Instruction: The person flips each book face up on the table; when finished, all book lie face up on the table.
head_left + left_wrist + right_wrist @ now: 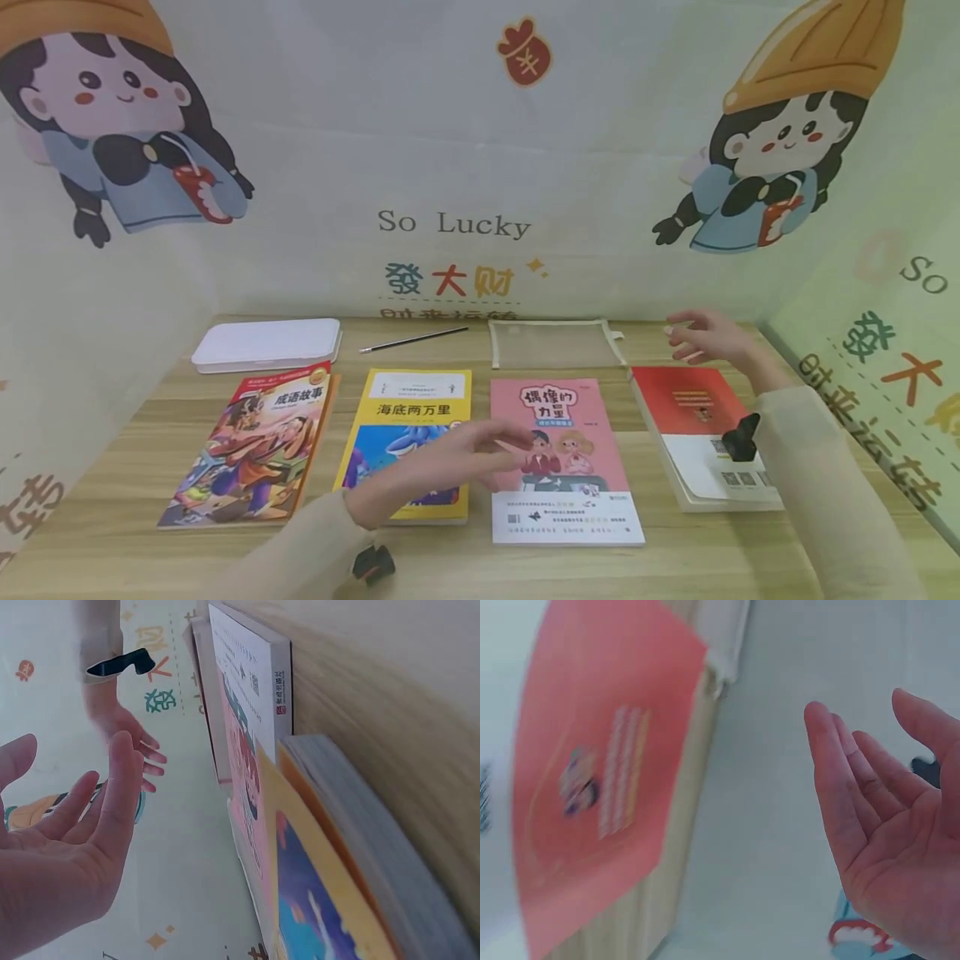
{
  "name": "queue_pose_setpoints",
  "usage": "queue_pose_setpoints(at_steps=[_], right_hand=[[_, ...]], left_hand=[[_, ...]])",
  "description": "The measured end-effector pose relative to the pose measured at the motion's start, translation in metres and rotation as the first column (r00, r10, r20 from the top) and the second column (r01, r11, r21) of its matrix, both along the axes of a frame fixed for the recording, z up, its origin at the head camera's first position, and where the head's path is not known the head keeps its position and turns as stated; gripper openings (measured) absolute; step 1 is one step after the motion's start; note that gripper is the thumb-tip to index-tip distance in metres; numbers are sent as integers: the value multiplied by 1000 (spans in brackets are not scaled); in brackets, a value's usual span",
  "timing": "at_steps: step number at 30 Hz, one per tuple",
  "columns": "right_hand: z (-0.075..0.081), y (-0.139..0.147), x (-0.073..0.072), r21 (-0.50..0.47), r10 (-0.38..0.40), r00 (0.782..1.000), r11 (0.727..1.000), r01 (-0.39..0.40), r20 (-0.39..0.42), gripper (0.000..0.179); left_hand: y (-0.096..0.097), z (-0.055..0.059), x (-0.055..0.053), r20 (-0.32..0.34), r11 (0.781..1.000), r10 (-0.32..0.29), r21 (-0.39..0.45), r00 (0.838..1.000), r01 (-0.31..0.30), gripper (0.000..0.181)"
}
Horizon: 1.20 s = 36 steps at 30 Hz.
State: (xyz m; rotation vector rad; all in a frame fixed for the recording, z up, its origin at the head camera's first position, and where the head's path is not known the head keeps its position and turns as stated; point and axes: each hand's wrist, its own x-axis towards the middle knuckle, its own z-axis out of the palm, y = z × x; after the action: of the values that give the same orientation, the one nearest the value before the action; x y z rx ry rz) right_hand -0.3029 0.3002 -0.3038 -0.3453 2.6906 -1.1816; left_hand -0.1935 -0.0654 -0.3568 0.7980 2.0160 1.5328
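My left hand (468, 454) hovers over the gap between a yellow book (408, 408) and a pink book (558, 425). In the left wrist view its fingers are loosely bent with nothing held. Above the far edge of a red-and-white book (682, 400) is my right hand (708, 337). Its palm is empty and its fingers are relaxed in the right wrist view. A colorful comic-style book (258, 450) lies at the left end of the row. Part of the yellow book is hidden behind my left hand.
Behind the books lie a white pencil case (266, 343), a dark pencil (412, 340) and a pale mesh zip pouch (551, 343). The wooden table (427, 567) is enclosed by a printed cloth (450, 150) at the back and sides.
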Motion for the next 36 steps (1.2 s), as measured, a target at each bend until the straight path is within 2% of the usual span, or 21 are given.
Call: queue_pose_setpoints(at_steps=[7,12,15,20,24,27,33,36], right_hand=[[-26,31,0,144,-88,995,986,81,42,57],[-37,45,3,128,-107,992,987,98,63,56],[-41,53,6,114,-123,986,987,110,113,60],[-46,64,8,119,-128,971,987,106,201,67],[-48,69,9,114,-125,968,988,102,218,67],[-49,71,8,120,-130,960,987,103,247,65],[-50,71,5,121,-168,934,983,136,315,66],[-52,72,5,113,-180,925,982,150,334,67]], left_hand=[[24,1,-9,14,999,-18,-28,1000,19,37],[45,-6,-17,69,1000,-19,-22,997,20,41],[58,-10,-20,100,1000,-26,-7,995,27,43],[77,-14,-21,151,999,-35,14,988,33,44],[97,-18,-21,214,999,-30,36,976,23,43],[114,-22,-22,239,1000,-18,24,971,13,43],[140,-29,-22,257,997,22,-80,966,-1,41],[151,-30,-20,295,997,26,-73,955,-5,42]])
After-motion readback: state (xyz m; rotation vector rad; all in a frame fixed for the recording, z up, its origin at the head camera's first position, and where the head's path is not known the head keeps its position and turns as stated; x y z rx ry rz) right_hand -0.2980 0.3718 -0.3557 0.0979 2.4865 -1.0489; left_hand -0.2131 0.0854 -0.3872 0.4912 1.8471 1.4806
